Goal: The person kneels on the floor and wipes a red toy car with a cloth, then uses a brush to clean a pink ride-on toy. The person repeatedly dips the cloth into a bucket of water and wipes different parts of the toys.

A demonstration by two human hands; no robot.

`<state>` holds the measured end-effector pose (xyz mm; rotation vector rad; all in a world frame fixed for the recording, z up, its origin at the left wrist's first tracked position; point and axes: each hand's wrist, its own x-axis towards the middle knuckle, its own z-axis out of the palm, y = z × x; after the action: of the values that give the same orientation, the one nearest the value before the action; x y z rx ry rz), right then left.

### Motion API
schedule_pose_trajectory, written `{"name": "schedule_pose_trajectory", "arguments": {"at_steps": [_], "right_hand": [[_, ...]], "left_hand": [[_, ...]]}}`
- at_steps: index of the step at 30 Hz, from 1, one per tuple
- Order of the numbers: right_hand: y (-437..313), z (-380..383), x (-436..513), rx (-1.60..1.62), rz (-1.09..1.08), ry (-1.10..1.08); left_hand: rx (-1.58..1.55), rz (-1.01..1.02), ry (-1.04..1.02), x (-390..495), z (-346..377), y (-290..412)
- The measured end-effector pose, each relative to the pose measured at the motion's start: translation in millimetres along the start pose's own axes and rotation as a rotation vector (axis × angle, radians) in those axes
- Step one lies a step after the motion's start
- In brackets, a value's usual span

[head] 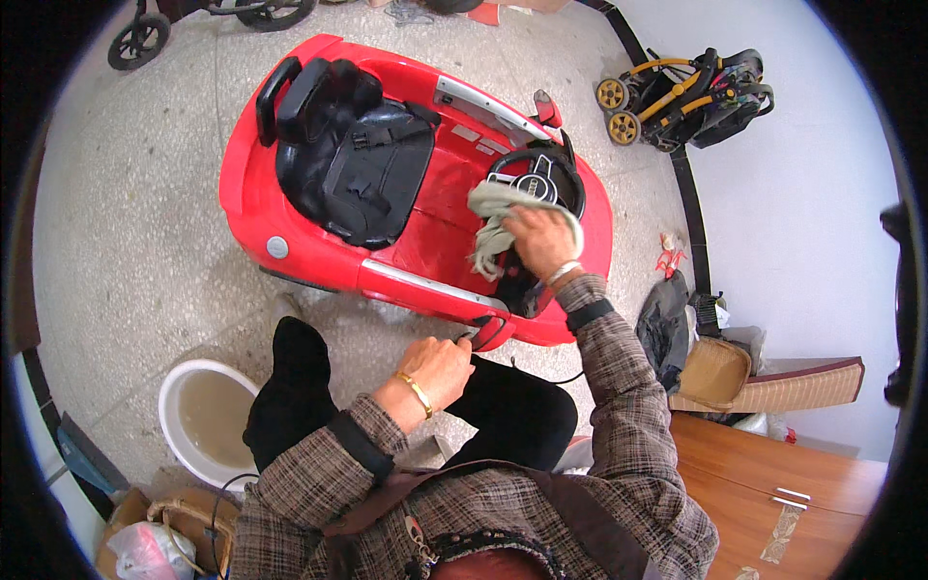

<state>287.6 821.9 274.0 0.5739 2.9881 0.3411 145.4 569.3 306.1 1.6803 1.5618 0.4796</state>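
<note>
A red ride-on toy car point(406, 286) stands on the floor before me, with a black seat point(362, 174) and a black steering wheel point(533, 187). My right hand point(542, 238) presses a pale green cloth point(496, 206) against the near part of the wheel and the dashboard. Part of the cloth hangs down towards the footwell. My left hand point(433, 370), wearing a gold bracelet, has curled fingers at the near red side mirror point(493, 333). Its fingertips are hidden, so its grip on the mirror cannot be judged. The far side mirror point(547, 110) sticks out opposite.
A white bucket point(172, 428) of cloudy water stands left of my legs. A folded stroller point(674, 98) leans by the wall. At right are a black plastic bag point(663, 319), a woven basket point(714, 371) and a wooden cabinet point(768, 471). A cardboard box point(130, 507) sits lower left.
</note>
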Motion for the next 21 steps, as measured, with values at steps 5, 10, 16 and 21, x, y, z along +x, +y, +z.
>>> {"name": "schedule_pose_trajectory", "arguments": {"at_steps": [5,10,16,21], "right_hand": [[45.9,-3.8,3.2,0.024,0.497,0.076],[42.8,11.9,10.4,0.024,0.526,0.250],[-2.6,10.4,-16.2,0.029,0.535,0.245],[-32.4,7.4,-22.0,0.048,0.522,0.238]], "left_hand": [[-0.014,0.051,-0.013,-0.2,2.5,1.4],[0.013,0.042,-0.009,5.7,5.4,3.4],[0.023,0.042,-0.038,6.8,6.3,6.0],[0.033,0.047,-0.055,8.9,8.5,5.7]]}}
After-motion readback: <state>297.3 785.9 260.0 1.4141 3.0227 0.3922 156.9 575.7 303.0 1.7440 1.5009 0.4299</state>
